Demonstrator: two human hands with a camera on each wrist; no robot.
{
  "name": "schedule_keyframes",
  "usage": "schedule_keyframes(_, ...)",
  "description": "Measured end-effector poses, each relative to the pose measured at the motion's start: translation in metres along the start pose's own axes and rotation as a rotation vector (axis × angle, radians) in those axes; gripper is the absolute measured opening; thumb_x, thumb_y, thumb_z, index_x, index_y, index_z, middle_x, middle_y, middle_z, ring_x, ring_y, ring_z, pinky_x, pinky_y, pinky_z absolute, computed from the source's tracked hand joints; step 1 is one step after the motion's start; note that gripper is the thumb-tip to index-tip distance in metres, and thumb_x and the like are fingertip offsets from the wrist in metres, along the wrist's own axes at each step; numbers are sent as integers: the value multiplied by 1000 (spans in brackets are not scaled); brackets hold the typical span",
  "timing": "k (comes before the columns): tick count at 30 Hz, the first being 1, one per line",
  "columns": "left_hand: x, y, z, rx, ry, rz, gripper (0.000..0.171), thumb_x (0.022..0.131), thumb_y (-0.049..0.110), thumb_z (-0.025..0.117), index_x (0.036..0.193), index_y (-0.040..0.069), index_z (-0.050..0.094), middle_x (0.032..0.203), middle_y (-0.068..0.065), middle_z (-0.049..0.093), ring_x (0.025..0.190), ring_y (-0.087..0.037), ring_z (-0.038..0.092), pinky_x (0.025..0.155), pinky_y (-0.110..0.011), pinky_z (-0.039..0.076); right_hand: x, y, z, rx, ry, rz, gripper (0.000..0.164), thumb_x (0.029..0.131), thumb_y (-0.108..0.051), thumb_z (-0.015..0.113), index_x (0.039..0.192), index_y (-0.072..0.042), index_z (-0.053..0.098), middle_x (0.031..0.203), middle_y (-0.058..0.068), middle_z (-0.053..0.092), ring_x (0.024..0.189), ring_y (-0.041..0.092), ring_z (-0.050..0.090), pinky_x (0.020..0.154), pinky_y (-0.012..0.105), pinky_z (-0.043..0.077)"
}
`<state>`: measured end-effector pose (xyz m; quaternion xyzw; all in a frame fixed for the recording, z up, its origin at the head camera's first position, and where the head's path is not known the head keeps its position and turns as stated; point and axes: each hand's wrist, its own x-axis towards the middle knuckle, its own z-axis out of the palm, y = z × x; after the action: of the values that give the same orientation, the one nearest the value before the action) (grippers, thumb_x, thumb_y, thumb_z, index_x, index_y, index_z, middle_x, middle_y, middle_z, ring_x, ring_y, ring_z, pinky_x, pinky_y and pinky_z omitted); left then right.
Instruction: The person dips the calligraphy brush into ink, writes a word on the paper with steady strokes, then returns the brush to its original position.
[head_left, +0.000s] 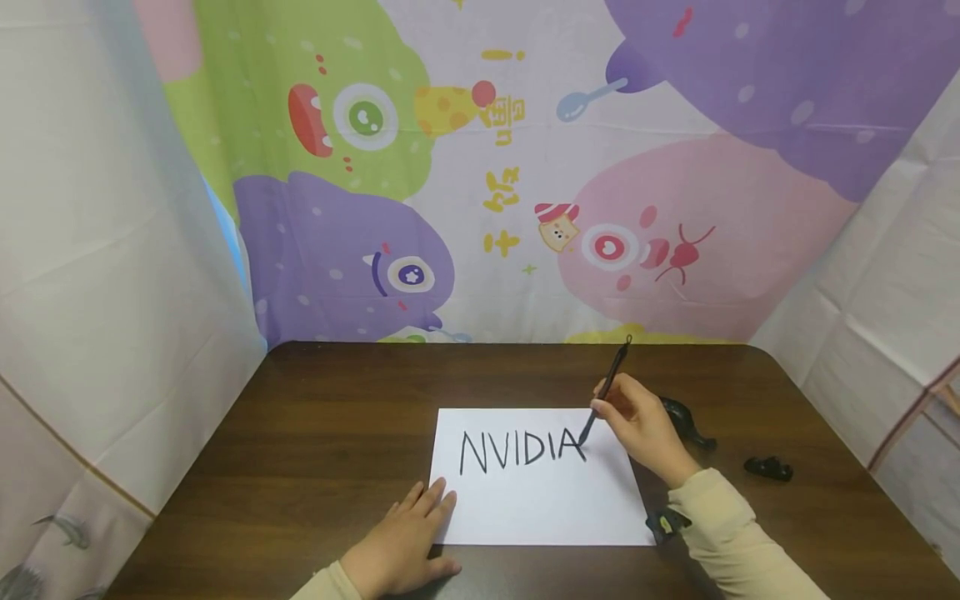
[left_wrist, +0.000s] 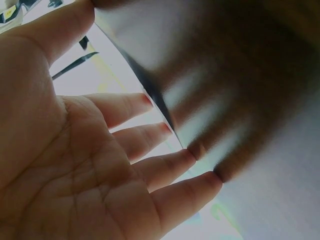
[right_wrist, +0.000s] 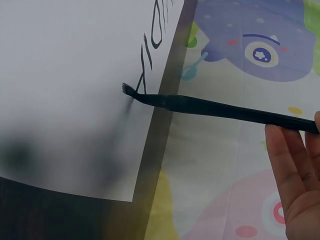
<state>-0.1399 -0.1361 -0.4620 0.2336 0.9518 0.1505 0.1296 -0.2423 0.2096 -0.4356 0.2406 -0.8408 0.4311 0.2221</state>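
A white sheet of paper lies on the dark wooden table, with the black letters NVIDIA across its upper part. My right hand pinches a slim black brush with a loop at its top end. In the right wrist view the bent brush tip is at the last letter; whether it touches the paper I cannot tell. My left hand lies with spread fingers at the sheet's lower left edge, fingertips on the paper. The left wrist view shows its straight fingers along the paper edge.
To the right of the sheet lie a curved glossy black object and a small black object, kinds unclear. A black wrist device overhangs the sheet's right corner. Behind the table hangs a cartoon-printed curtain; pale cloths hang at both sides.
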Motion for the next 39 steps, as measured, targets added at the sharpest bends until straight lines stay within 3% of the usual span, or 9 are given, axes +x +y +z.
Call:
schedule_keyframes(5,1,0,0,2,6,2,84,82,49,72,146,3,44,157,-22,33,141,-51,31,104,-71,34,4,0,-3,21,23,2,16,87,0,70,100,-5,61,92,4,67,80,5,66,70,19,57)
schedule_keyframes(11,2,-1,0,3,4,-4,84,82,50,72,146,4,43,157,-22,32,141,-51,30,104,-70,34,9,-2,-7,93,48,7,15,88,2,68,100,3,61,90,9,69,81,18,70,72,16,56)
schedule_keyframes(20,3,0,0,6,13,8,84,82,49,72,146,3,44,157,-23,33,141,-51,31,104,-71,34,12,-2,-15,115,84,-7,17,86,8,68,101,5,61,86,15,69,79,4,67,70,13,54)
schedule_keyframes(25,2,0,1,0,21,12,83,82,49,72,146,3,43,157,-22,33,141,-51,30,104,-71,33,13,0,-21,121,94,-5,18,86,9,67,102,5,60,85,17,68,76,6,67,67,15,55)
schedule_keyframes(32,0,-1,1,-15,13,3,83,82,47,73,146,3,44,157,-21,33,142,-51,29,104,-72,32,19,-6,-33,213,97,29,19,87,9,65,105,7,59,81,23,64,72,3,68,61,24,59)
schedule_keyframes(39,0,0,2,-20,0,-9,83,83,48,72,146,3,43,157,-20,32,142,-51,29,104,-71,32,23,-4,-48,192,120,33,26,87,9,65,112,7,60,82,16,63,75,0,68,63,26,59)
